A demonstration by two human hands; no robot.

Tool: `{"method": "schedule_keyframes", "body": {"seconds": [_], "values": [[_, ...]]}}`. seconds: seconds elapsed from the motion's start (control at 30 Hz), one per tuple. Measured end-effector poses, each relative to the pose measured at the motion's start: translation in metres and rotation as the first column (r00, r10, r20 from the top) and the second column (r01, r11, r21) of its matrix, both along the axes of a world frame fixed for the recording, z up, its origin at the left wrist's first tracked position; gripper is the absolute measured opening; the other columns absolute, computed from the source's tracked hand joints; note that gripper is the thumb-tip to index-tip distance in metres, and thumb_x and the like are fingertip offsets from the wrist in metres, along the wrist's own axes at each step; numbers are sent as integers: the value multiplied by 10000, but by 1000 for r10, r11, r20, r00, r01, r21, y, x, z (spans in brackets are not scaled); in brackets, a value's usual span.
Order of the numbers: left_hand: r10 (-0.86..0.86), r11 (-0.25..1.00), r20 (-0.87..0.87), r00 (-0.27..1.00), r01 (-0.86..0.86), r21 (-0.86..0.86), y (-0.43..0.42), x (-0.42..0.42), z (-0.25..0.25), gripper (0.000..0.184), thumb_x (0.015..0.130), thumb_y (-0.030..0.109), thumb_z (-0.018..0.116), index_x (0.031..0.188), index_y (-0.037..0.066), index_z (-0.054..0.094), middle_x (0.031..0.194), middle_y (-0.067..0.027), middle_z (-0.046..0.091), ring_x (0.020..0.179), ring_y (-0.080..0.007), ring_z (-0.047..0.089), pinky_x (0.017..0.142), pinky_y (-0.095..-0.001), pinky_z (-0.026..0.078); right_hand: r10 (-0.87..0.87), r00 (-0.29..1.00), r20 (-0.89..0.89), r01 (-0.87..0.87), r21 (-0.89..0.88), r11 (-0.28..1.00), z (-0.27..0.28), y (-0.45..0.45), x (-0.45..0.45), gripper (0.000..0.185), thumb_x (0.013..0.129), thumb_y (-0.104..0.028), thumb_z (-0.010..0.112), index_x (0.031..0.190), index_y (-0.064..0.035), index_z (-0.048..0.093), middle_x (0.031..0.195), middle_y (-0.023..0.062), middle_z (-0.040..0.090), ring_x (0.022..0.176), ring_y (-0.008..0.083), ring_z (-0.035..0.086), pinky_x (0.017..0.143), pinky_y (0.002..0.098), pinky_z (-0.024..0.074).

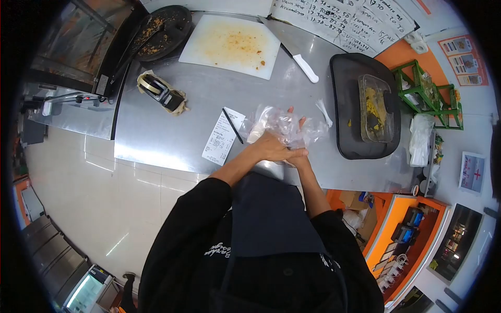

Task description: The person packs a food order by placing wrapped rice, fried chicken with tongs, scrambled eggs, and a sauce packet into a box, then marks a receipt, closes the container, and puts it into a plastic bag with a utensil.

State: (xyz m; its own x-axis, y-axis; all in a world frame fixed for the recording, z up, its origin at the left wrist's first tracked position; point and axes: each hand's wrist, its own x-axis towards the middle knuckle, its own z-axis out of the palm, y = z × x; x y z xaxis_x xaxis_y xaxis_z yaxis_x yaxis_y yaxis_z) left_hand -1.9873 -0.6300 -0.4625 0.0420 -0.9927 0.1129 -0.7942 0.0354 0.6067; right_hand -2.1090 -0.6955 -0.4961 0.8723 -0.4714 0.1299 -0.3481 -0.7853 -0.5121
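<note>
Crumpled clear plastic (282, 128), glove- or bag-like, is bunched around my hands above the steel counter. My left hand (270, 147) closes on its near edge, the thumb pointing right across my right wrist. My right hand (298, 155) reaches forward into the plastic, mostly covered. Two of its fingers show beyond, stretched and apart. Left of the plastic lies a printed receipt (216, 144) with a black pen (233, 125) across it. A bundle of thin white plastic pieces (324, 112) lies to the right, near the plastic.
A white cutting board (224, 44) with crumbs and a white-handled knife (305, 68) lie at the back. A tape dispenser (162, 93) stands left. On the right, a black tray (347, 138) bears a clear container (385, 133) with yellow food. A dark round pan (175, 23) sits back left.
</note>
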Motion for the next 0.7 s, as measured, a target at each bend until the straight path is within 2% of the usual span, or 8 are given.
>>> {"method": "schedule_keyframes", "body": {"seconds": [0.07, 0.17, 0.27, 0.4, 0.47, 0.5, 0.6, 0.7], "values": [[-158, 951, -376, 913, 244, 193, -4, 16, 11, 904, 799, 687, 537, 1487, 159, 285, 1497, -276, 252, 1351, -500, 243, 1127, -575, 152, -173, 958, 229, -7, 620, 785, -16, -5, 6, 639, 843, -298, 648, 1394, -60, 426, 1450, 155, 396, 1385, 315, 275, 1149, 455, 189], [-294, 874, -413, 862, 417, 249, -6, 25, 41, 1009, 820, 639, 588, 1494, 17, 167, 1513, -339, 123, 1338, -530, 266, 1140, -460, 208, -570, 790, 226, -314, 948, -59, -53, -12, 12, 608, 892, -346, 582, 1403, -63, 415, 1471, 140, 366, 1355, 307, 331, 1111, 441, 274], [-194, 945, -66, 979, 205, 255, 11, 12, 53, 962, 838, 595, 597, 1485, 4, 199, 1444, -338, 317, 1340, -468, 325, 1109, -458, 284, -546, 503, 670, -705, 683, 189, -40, 12, 28, 551, 934, -379, 530, 1377, -66, 440, 1388, 101, 440, 1275, 252, 411, 1085, 407, 329], [-251, 910, -808, 533, 414, -9, 22, 61, 79, 804, 899, 500, 552, 1458, -12, 284, 1340, -293, 485, 1229, -363, 512, 1053, -412, 386, -137, 879, 458, -241, 672, 700, -42, -18, 5, 548, 881, -257, 633, 1362, -66, 453, 1390, 136, 461, 1343, 288, 364, 1149, 452, 229], [-19, 994, -989, 149, 106, -3, 35, 98, 63, 726, 932, 503, 492, 1435, 1, 340, 1321, -234, 529, 1125, -312, 600, 1017, -393, 429, -598, 793, 112, 69, 960, 271, 52, 2, 5, 310, 951, -283, 569, 1144, -41, 581, 1158, 98, 594, 1169, 225, 522, 1047, 407, 382], [74, 988, -996, 43, -136, 68, 38, 109, 41, 700, 942, 516, 465, 1419, 11, 372, 1304, -204, 555, 1068, -292, 635, 997, -392, 450, -599, 794, 104, 162, 914, 373, 65, -2, 1, 287, 964, -292, 554, 1082, -35, 600, 1094, 92, 614, 1119, 213, 550, 1009, 389, 415], [475, 875, -861, -180, -10, 485, 35, 94, 7, 630, 960, 505, 429, 1351, 11, 441, 1241, -181, 595, 1024, -297, 643, 933, -416, 491, -433, 895, 106, 221, 738, 638, 88, -18, -19, 237, 947, -265, 557, 1036, -56, 622, 1030, 66, 624, 977, 193, 586, 860, 325, 493], [654, 741, -481, -584, 621, 253, 23, 31, 0, 572, 936, 480, 486, 1272, 17, 492, 1165, -175, 620, 982, -301, 647, 897, -424, 513, -226, 968, 111, 120, 588, 800, 94, -24, -23, 208, 934, -251, 562, 1013, -69, 626, 983, 44, 615, 895, 175, 596, 788, 291, 510]]}}
